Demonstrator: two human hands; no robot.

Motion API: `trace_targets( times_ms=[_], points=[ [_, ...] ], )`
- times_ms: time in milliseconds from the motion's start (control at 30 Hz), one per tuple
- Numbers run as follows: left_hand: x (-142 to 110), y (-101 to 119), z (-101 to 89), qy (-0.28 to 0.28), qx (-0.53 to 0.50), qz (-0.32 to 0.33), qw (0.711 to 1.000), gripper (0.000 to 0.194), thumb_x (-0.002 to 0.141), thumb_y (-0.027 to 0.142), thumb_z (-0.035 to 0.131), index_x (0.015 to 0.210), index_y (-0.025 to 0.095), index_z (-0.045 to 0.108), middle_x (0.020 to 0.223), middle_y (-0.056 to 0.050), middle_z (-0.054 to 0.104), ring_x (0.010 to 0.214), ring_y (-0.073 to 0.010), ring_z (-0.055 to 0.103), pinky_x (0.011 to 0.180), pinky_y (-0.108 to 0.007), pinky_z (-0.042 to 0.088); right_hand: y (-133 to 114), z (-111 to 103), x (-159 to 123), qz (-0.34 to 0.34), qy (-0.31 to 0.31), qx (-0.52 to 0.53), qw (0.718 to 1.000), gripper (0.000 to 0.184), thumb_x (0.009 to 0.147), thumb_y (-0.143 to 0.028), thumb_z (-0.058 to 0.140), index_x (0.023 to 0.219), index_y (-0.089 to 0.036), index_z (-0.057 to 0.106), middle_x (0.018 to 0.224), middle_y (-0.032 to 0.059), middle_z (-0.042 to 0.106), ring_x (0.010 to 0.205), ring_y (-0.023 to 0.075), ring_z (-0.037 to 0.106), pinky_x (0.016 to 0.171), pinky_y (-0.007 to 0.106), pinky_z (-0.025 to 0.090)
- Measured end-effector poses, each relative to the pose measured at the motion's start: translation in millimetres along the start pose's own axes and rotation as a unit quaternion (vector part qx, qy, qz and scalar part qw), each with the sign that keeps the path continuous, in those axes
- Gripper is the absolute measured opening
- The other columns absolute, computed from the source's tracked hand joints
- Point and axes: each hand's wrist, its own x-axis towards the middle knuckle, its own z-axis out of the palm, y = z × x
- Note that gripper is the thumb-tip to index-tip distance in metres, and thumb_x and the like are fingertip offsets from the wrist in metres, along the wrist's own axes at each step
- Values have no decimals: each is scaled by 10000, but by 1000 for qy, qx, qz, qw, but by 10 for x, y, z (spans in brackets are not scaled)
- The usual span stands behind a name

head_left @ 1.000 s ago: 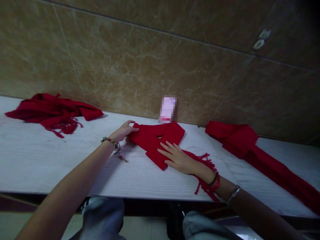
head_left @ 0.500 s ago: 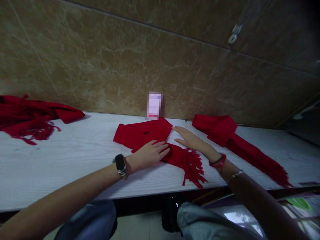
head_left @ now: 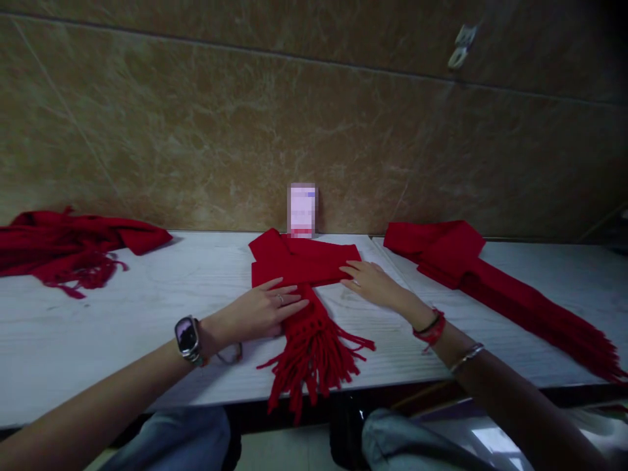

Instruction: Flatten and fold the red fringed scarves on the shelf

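A red fringed scarf point(head_left: 314, 261) lies folded in front of me, its upper part crosswise and its fringed end pointing toward me over the table's near side. My left hand point(head_left: 267, 309) rests flat on the scarf's left side, fingers extended across the part above the fringe. At the right end of the folded part, my right hand point(head_left: 370, 281) touches the edge with its fingertips, fingers stretched out. Neither hand grips the cloth. Part of the scarf under the left fingers is hidden.
A second red scarf point(head_left: 456, 261), folded with a long tail, lies to the right. Another red scarf point(head_left: 93, 245) is bunched at the left. A phone-like object with a blurred screen point(head_left: 303, 210) leans on the marbled wall point(head_left: 220, 131) behind the white table point(head_left: 161, 327).
The middle scarf has turned; its fringe now points toward me instead of right. My left hand has shifted left, and my right hand has moved slightly down to the folded part's right end.
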Motion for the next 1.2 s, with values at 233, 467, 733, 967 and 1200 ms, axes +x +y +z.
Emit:
trace_targets(
  times_ms=[233, 467, 733, 967, 1200],
  points=[
    [0, 89, 24, -15, -40, 3, 999, 403, 853, 75, 423, 1246, 161, 455, 1259, -99, 515, 1174, -189, 460, 991, -324, 365, -288, 40, 459, -157, -56, 43, 985, 469, 912, -440, 244, 1371, -346, 235, 1463, -11, 205, 1332, 304, 102, 1001, 609, 164],
    [-353, 77, -125, -20, -187, 15, 982, 476, 809, 24, 396, 1225, 238, 483, 1270, -22, 514, 1196, -141, 431, 1004, -302, 358, -254, 252, 548, -131, -70, 63, 987, 471, 906, -450, 223, 1367, -356, 241, 1467, -18, 185, 1331, 313, 94, 1000, 631, 124],
    [-235, -387, -77, 129, -225, -206, 943, 381, 834, 257, 377, 1178, 174, 517, 1228, -94, 525, 1140, -209, 471, 989, -387, 347, -723, -168, 265, -70, 57, 182, 979, 397, 879, -315, 399, 1243, -166, 451, 1248, 134, 502, 1179, 232, 423, 979, 431, 316],
    [-62, -870, 270, 139, -428, -364, 815, 605, 593, 474, 612, 1095, 141, 551, 985, -82, 618, 864, -216, 581, 750, -326, 479, -1261, -245, -59, 10, -36, 280, 959, 619, 740, -222, 592, 1299, -149, 336, 1050, 133, 576, 887, 224, 561, 739, 334, 428],
    [5, -1045, 355, 265, -439, -443, 736, 333, 567, 334, 572, 846, 156, 609, 754, -13, 585, 681, -151, 559, 623, -253, 459, -1133, -352, 94, 25, 7, 476, 879, 325, 690, -61, 553, 992, -181, 555, 938, 2, 583, 779, 117, 514, 723, 258, 417]
  ],
)
